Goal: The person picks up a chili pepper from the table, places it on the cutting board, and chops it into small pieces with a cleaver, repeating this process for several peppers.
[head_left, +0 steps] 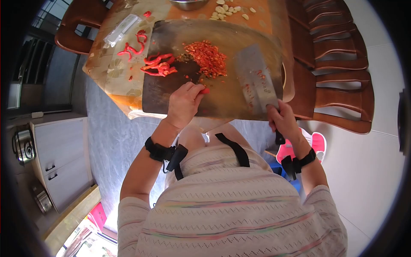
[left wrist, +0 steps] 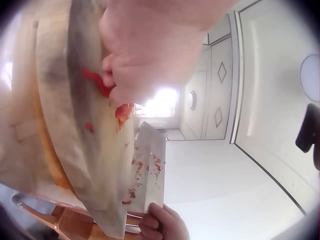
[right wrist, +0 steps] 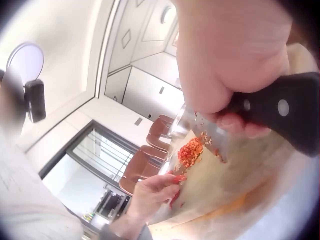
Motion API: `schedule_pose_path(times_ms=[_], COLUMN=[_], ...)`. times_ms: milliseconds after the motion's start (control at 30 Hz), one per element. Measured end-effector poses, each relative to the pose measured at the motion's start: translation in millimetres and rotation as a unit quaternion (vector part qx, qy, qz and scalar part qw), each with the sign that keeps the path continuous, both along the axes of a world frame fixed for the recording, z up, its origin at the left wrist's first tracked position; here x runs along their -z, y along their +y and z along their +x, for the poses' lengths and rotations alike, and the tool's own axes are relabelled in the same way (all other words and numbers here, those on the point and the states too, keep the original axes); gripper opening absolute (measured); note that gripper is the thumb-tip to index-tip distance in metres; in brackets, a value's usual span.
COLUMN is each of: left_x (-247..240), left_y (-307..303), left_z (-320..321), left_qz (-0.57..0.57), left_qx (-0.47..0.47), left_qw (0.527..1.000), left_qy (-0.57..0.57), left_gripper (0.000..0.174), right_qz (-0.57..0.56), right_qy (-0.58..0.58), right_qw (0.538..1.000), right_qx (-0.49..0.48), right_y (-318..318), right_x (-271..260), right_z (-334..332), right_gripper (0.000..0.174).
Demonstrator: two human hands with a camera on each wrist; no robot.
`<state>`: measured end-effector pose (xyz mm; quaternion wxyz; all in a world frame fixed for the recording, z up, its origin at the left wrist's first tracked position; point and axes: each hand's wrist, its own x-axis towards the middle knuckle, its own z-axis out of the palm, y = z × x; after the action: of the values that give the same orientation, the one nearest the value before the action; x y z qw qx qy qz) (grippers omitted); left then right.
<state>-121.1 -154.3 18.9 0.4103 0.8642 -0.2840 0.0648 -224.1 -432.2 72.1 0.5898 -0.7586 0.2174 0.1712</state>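
Note:
In the head view my left hand (head_left: 185, 103) is low over the front of the cutting board (head_left: 231, 100), pinching a red chili pepper (head_left: 205, 91). The left wrist view shows the chili (left wrist: 102, 86) sticking out on both sides of the fingers. My right hand (head_left: 283, 120) grips the black handle (right wrist: 285, 107) of a cleaver (head_left: 256, 75). Its broad blade lies over the board's right side, with chopped chili bits stuck to it. A heap of chopped red chili (head_left: 207, 58) lies behind my left hand. Several whole chilies (head_left: 159, 66) rest at the board's left edge.
Left of the board, more chilies (head_left: 138, 45) and a clear plastic package (head_left: 123, 30) lie on the patterned tablecloth (head_left: 107, 77). Garlic cloves (head_left: 222, 12) and a metal bowl (head_left: 188, 4) are behind the board. Wooden chairs (head_left: 342, 92) line the right side.

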Motion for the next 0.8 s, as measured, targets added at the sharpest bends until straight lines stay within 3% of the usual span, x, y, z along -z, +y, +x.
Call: schedule_pose_path(times_ms=[267, 633, 800], left_x=[7.1, 3.9, 7.0], left_y=[-29.8, -30.5, -28.5], left_z=[-8.1, -3.6, 0.1], left_qz=[-0.042, -0.006, -0.020], left_qx=[-0.029, -0.072, -0.048], left_qw=[0.998, 0.997, 0.998], left_qy=[-0.036, -0.013, -0.033], left_gripper=[0.013, 0.009, 0.009], right_qz=[0.243, 0.317, 0.342], right_qy=[0.129, 0.156, 0.159], right_qw=[0.960, 0.935, 0.925], right_qx=[0.041, 0.035, 0.043], right_y=[18.7, 27.7, 28.2], right_x=[12.1, 20.3, 23.2], right_z=[-43.5, -40.7, -41.5], right_gripper=[0.018, 0.017, 0.017])
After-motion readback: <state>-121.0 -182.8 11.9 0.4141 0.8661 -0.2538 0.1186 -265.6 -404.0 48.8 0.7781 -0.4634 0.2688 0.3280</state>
